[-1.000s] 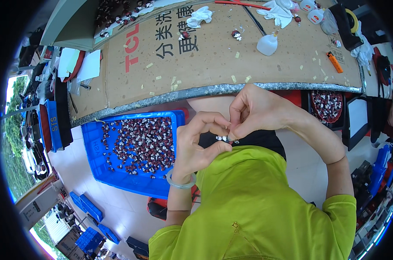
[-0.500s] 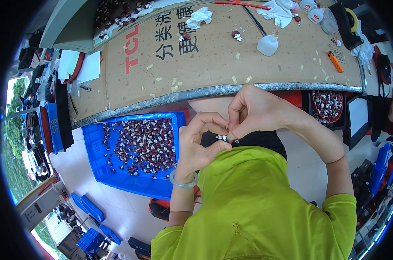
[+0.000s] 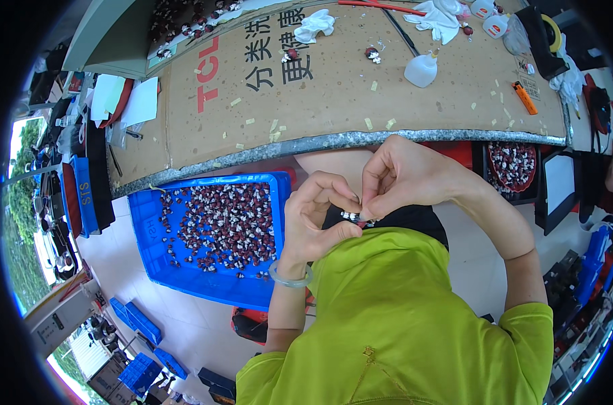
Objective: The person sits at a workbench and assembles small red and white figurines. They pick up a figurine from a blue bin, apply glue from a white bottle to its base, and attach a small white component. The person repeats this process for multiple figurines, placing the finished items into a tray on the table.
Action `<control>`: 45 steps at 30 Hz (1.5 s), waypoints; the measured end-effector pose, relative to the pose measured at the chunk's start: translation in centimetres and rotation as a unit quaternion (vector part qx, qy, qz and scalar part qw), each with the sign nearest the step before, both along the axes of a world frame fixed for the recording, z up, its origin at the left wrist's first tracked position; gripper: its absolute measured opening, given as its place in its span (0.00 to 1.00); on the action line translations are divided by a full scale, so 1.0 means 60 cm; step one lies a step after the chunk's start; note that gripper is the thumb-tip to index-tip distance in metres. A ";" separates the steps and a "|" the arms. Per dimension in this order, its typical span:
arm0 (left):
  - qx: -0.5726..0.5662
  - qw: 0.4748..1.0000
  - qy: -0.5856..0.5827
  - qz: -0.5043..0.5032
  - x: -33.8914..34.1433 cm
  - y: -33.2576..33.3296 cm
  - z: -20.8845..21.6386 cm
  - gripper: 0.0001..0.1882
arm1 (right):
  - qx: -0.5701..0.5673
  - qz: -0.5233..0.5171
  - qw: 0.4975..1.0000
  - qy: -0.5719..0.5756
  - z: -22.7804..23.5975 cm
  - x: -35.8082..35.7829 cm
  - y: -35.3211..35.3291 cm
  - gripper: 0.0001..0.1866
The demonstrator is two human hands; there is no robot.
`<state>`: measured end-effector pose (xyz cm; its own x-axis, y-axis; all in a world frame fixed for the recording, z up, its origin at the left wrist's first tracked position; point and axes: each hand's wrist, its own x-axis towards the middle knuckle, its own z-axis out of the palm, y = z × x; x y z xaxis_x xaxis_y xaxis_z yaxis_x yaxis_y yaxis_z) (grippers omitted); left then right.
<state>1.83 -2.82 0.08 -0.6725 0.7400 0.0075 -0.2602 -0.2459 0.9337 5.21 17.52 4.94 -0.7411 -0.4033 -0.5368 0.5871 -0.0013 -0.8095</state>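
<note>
In front of my green shirt, my two hands meet over a small white-and-dark figurine point(image 3: 350, 217), mostly covered by fingers. My left hand point(image 3: 310, 219), with a pale bangle at the wrist, curls its thumb and forefinger around it. My right hand point(image 3: 404, 179) is closed in a pinch against the same piece; anything finer between those fingertips is too small to tell. Left of my hands, a blue tray point(image 3: 212, 290) holds many similar dark-red and white figurines point(image 3: 232, 223).
A cardboard-covered workbench point(image 3: 205, 145) spans ahead. On it lie a white plastic bottle point(image 3: 421, 71), an orange lighter point(image 3: 524, 98), white gloves point(image 3: 438, 20) and two loose figurines. A red basin point(image 3: 512, 165) of figurines stands at right. Blue crates point(image 3: 136, 320) lie on the floor at left.
My right hand's fingertips have shifted slightly at the figurine, and a bit more of the piece shows. My left hand keeps its grip. The whole view has moved slightly.
</note>
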 end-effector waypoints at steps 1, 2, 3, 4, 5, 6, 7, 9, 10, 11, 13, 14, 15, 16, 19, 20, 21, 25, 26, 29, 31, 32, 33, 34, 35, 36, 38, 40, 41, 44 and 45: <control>0.002 1.000 -0.005 0.000 0.000 0.000 0.000 0.26 | 0.011 0.002 1.000 0.002 0.003 0.000 -0.001 0.06; 0.004 1.000 -0.005 -0.002 0.000 0.000 -0.002 0.26 | 0.023 0.005 1.000 0.004 0.004 0.000 -0.001 0.06; 0.007 1.000 -0.006 -0.004 0.001 -0.001 -0.005 0.27 | 0.024 0.005 1.000 0.004 0.004 0.000 -0.002 0.06; 0.010 1.000 -0.007 -0.006 0.001 -0.001 -0.006 0.27 | 0.025 0.005 1.000 0.004 0.004 0.001 -0.002 0.06; 0.007 1.000 -0.007 -0.002 0.002 -0.001 -0.006 0.27 | 0.026 0.005 1.000 0.004 0.004 0.001 -0.003 0.06; 0.005 1.000 -0.007 0.001 0.003 0.000 -0.006 0.27 | 0.034 0.008 0.999 0.009 0.006 0.000 -0.003 0.06; 0.002 1.000 -0.006 0.004 0.004 0.000 -0.006 0.27 | 0.042 0.011 0.999 0.013 0.008 -0.001 -0.004 0.06; 0.007 1.000 -0.005 0.011 0.005 0.001 -0.007 0.27 | 0.050 0.012 0.999 0.017 0.010 -0.001 -0.004 0.06; 0.010 1.000 -0.005 0.014 0.005 0.001 -0.007 0.27 | 0.051 0.009 0.999 0.016 0.011 -0.001 -0.005 0.06; 0.012 1.000 -0.004 0.015 0.005 0.002 -0.006 0.26 | 0.051 0.006 0.999 0.015 0.011 -0.001 -0.005 0.06; 0.018 1.000 -0.002 0.019 0.003 0.002 -0.002 0.26 | 0.056 0.003 0.998 0.030 0.016 -0.003 -0.006 0.06; 0.017 1.000 0.000 0.021 0.003 0.002 -0.002 0.26 | 0.058 0.001 0.998 0.038 0.017 -0.003 -0.006 0.06; 0.017 1.000 0.003 0.024 0.002 0.001 -0.003 0.26 | 0.067 0.002 0.997 0.043 0.018 -0.004 -0.008 0.06; 0.016 1.000 0.006 0.026 0.002 0.001 -0.003 0.26 | 0.075 0.002 0.996 0.047 0.018 -0.004 -0.009 0.06; 0.013 0.999 0.013 0.040 0.004 0.000 0.002 0.25 | 0.082 0.008 0.995 0.054 0.019 -0.005 -0.011 0.06; 0.010 0.999 0.019 0.037 0.004 -0.002 0.003 0.25 | 0.082 0.011 0.995 0.055 0.019 -0.006 -0.012 0.06; 0.007 0.999 0.024 0.033 0.004 -0.003 0.005 0.25 | 0.081 0.013 0.995 0.055 0.019 -0.006 -0.013 0.06; 0.008 0.998 0.045 0.034 0.004 -0.004 0.004 0.24 | 0.066 0.010 0.996 0.053 0.015 -0.004 -0.010 0.05; 0.000 0.998 0.048 0.039 0.004 -0.003 0.006 0.24 | 0.060 0.007 0.997 0.053 0.013 -0.004 -0.008 0.05; -0.016 0.997 0.056 0.047 0.005 0.003 0.007 0.24 | 0.042 -0.005 0.997 0.058 0.010 -0.003 0.000 0.05; -0.019 0.997 0.063 0.046 0.002 0.005 0.006 0.25 | 0.027 -0.015 0.998 0.058 0.007 -0.003 0.004 0.06; -0.018 0.996 0.067 0.050 0.001 0.007 0.006 0.25 | 0.020 -0.019 0.998 0.058 0.005 -0.004 0.007 0.06; -0.018 0.996 0.070 0.056 0.000 0.007 0.006 0.25 | 0.014 -0.023 0.998 0.055 0.003 -0.004 0.007 0.06; -0.018 0.995 0.074 0.062 0.000 0.008 0.006 0.25 | 0.008 -0.025 0.998 0.051 0.001 -0.004 0.007 0.06; -0.013 0.995 0.072 0.063 0.000 0.009 0.004 0.24 | 0.003 -0.026 0.998 0.048 -0.001 -0.004 0.007 0.07; -0.014 0.995 0.074 0.072 -0.002 0.004 0.004 0.24 | -0.011 -0.034 0.998 0.054 -0.004 -0.008 0.003 0.07; -0.013 0.995 0.062 0.076 -0.001 -0.006 -0.004 0.24 | -0.038 -0.042 0.996 0.064 -0.009 -0.005 0.000 0.07; -0.024 0.994 0.049 0.093 -0.006 -0.031 -0.023 0.23 | 0.023 -0.079 0.993 0.083 -0.006 0.004 0.006 0.08; -0.034 0.992 0.036 0.120 -0.014 -0.050 -0.032 0.24 | 0.081 -0.136 0.983 0.096 -0.003 0.009 0.014 0.07; -0.167 0.940 0.082 0.288 -0.044 -0.165 -0.083 0.19 | 0.221 -0.337 0.890 0.215 -0.058 0.039 0.073 0.05; -0.237 0.902 0.083 0.352 -0.052 -0.217 -0.118 0.18 | 0.297 -0.399 0.828 0.261 -0.073 0.043 0.086 0.06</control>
<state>-1.27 -15.85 -6.99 -0.9956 0.0774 -0.0529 -0.0416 0.1418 0.9890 7.76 22.70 0.53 -0.8380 0.5455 0.0124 0.1611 0.2690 -0.9496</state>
